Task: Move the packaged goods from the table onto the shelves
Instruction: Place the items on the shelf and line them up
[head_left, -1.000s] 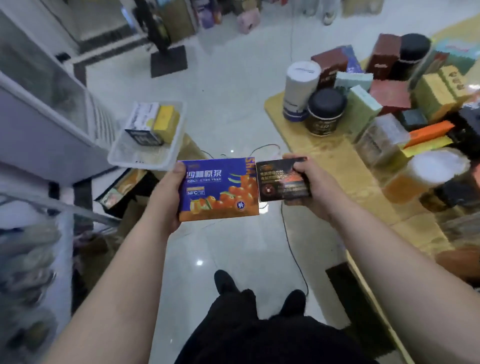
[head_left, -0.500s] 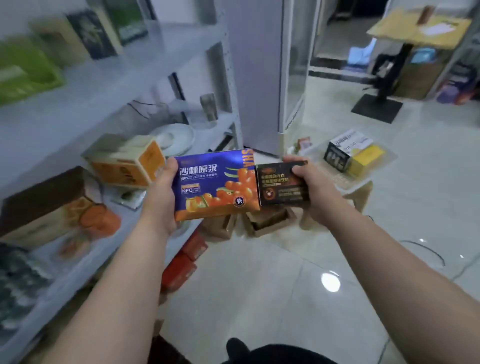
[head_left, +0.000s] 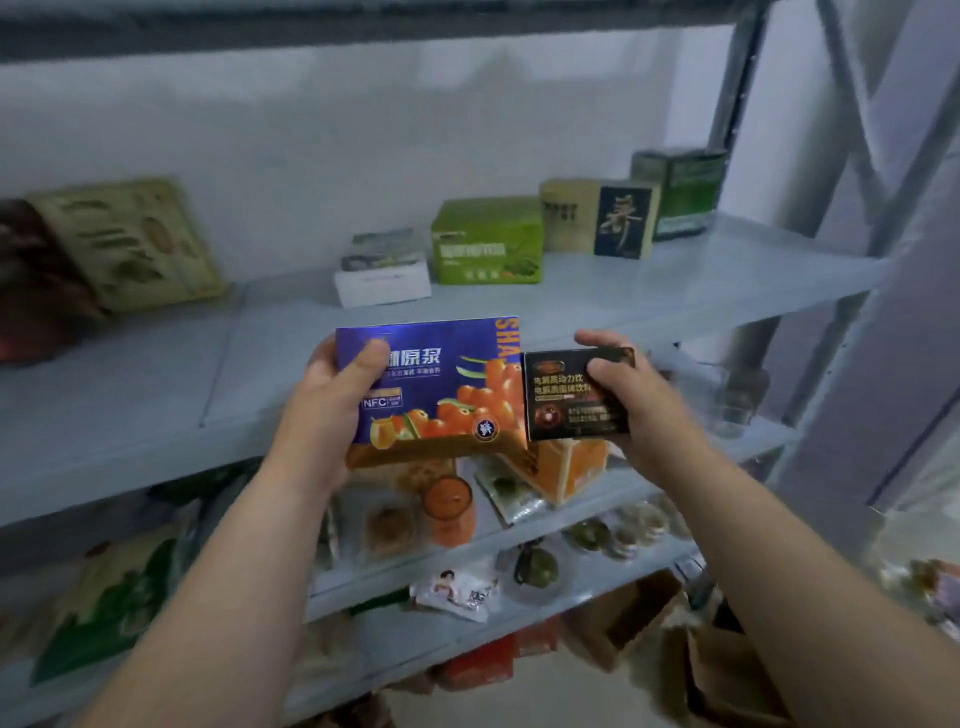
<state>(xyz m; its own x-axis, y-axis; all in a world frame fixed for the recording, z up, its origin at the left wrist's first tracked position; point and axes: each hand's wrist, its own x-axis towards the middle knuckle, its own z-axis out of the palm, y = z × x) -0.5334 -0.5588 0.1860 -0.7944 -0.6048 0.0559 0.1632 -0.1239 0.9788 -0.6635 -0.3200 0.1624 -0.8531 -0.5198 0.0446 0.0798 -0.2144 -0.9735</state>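
Note:
My left hand (head_left: 332, 410) grips a flat blue box with orange fruit printed on it (head_left: 441, 395), thumb across its front. My right hand (head_left: 639, 405) holds a small black box (head_left: 566, 400) by its right side. The two boxes sit side by side in front of the grey upper shelf (head_left: 597, 301), at about the height of its front edge. The table is out of view.
On the upper shelf stand a green box (head_left: 488, 241), a white box (head_left: 382, 275), tan and dark boxes (head_left: 597, 218) and flat packs at the left (head_left: 130, 244). Lower shelves (head_left: 519, 540) hold orange packs, a jar and pouches. Open cardboard boxes (head_left: 691, 649) lie on the floor.
The view has swung from the table and floor round to face the shelves. Both hands kept their boxes and now hold them up before the upper shelf.

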